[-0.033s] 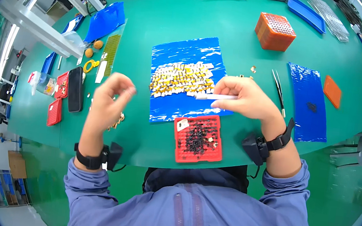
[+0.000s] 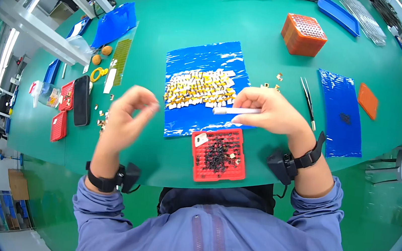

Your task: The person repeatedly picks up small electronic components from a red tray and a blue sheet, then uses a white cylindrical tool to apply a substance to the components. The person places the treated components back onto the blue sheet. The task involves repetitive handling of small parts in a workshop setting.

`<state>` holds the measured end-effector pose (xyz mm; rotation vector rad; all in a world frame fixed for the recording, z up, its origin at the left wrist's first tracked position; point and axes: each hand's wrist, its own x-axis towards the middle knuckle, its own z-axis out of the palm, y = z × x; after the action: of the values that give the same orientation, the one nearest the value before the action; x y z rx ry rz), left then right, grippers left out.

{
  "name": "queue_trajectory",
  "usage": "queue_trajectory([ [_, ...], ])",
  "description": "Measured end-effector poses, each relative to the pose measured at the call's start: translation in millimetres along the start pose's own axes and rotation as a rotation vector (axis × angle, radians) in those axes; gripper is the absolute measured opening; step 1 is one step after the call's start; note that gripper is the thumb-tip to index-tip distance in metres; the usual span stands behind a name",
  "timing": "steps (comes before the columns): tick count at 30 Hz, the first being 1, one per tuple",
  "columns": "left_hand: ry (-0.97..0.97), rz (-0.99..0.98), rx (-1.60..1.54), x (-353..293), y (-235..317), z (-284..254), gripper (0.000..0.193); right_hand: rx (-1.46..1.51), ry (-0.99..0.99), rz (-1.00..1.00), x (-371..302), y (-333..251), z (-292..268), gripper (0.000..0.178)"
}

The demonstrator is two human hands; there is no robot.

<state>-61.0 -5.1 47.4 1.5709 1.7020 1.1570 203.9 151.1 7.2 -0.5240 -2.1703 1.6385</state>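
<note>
My right hand (image 2: 275, 111) grips a slim white pen-like stick (image 2: 228, 111) over the right edge of a blue sheet (image 2: 180, 127). Many small white-and-yellow pieces (image 2: 200, 90) lie in slanting rows on that sheet. Left of it, my left hand (image 2: 131, 116) hovers above the table with thumb and fingertips pinched together. Whatever sits in that pinch is too small to make out. Between my forearms, close to the table's front edge, is a red tray (image 2: 198, 177) of small black parts (image 2: 218, 154), with a few pale bits among them.
Tweezers (image 2: 308, 103), another blue sheet (image 2: 338, 95) with a dark little pile, and an orange plate (image 2: 367, 102) lie to the right. Behind them stands an orange tray stack (image 2: 302, 40). A phone (image 2: 82, 101), yellow-handled scissors (image 2: 98, 74) and red boxes (image 2: 59, 126) are at left.
My left hand has shifted slightly right, toward the blue sheet. The right hand keeps its hold on the white stick, almost unmoved. The whole view has shifted very slightly.
</note>
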Motion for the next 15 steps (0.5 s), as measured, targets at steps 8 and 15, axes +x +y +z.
queue_trajectory([
  [8,-0.286,-0.181,-0.870,13.9,-7.2,67.4,0.013,0.100,-0.089,0.027,0.7,-7.9,9.3,0.017],
  [15,-0.326,-0.297,-1.144,13.6,-21.3,80.3,0.012,0.159,-0.075,0.036,3.0,-4.7,11.8,0.019],
])
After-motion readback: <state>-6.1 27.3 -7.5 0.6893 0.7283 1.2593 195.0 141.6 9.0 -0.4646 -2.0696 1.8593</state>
